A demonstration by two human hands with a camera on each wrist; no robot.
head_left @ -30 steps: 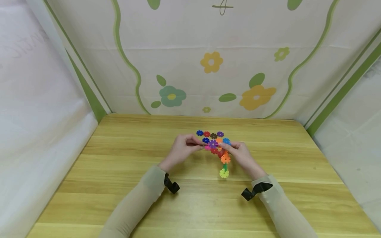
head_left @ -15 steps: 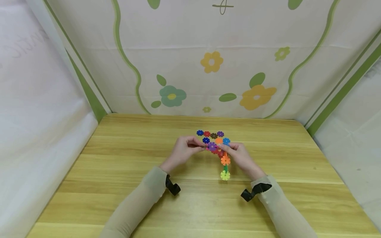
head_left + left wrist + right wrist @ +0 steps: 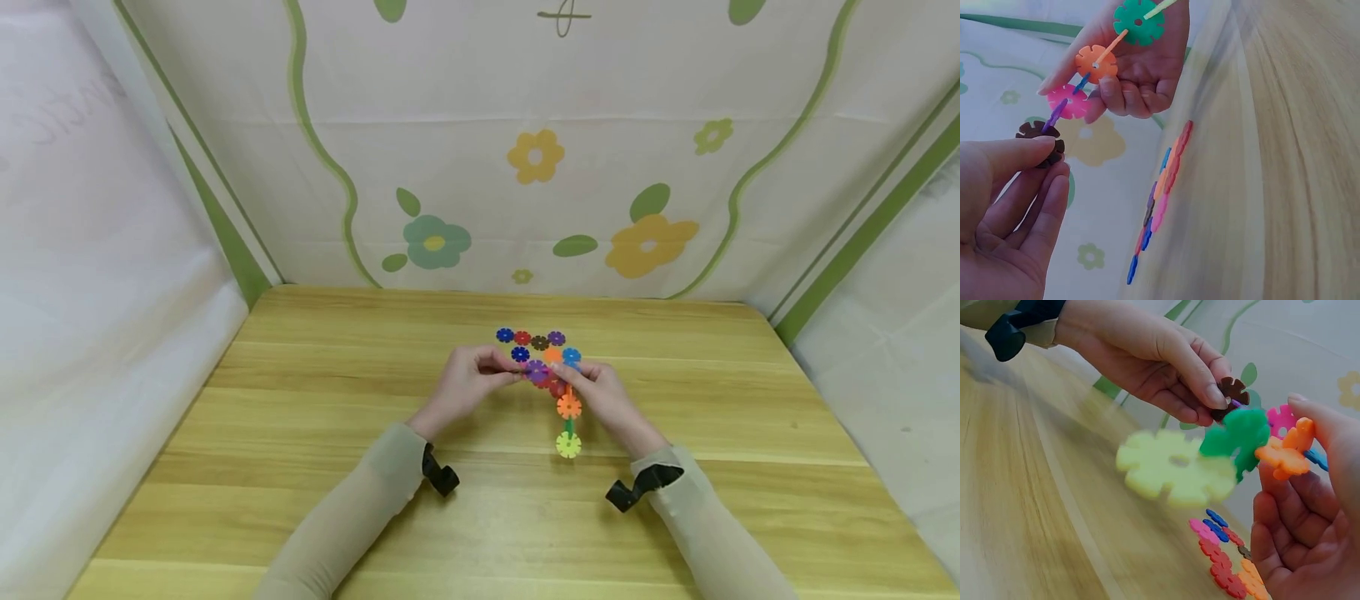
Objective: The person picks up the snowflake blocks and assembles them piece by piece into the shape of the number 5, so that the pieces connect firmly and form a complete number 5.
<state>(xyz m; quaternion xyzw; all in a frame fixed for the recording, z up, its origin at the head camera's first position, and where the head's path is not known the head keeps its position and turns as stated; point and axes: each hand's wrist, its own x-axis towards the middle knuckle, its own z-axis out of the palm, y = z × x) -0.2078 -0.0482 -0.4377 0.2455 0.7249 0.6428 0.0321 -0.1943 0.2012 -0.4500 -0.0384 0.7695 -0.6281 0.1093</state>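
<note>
A chain of notched plastic interlocking discs hangs between both hands above the table. My left hand (image 3: 472, 379) pinches a brown disc (image 3: 1025, 132) at one end between thumb and fingers. A purple disc (image 3: 536, 371), edge-on in the left wrist view, slots into the brown one and a pink disc (image 3: 1071, 103). My right hand (image 3: 603, 396) holds the chain at the pink disc, thumb and fingertips around it. Beyond it follow a blue disc (image 3: 1082, 82), an orange disc (image 3: 569, 407), a green disc (image 3: 1139, 22) and a pale yellow disc (image 3: 568, 445) at the lower end.
Several loose discs lie flat on the wooden table (image 3: 337, 500) behind and below the hands, among them a blue disc (image 3: 505, 335), a red disc (image 3: 522, 337) and a light blue disc (image 3: 572, 356). A flower-printed cloth (image 3: 480, 75) stands behind the table.
Both hands have come slightly nearer the viewer with the chain. The purple disc and the hanging yellow end sit a little lower. Both grips are unchanged.
</note>
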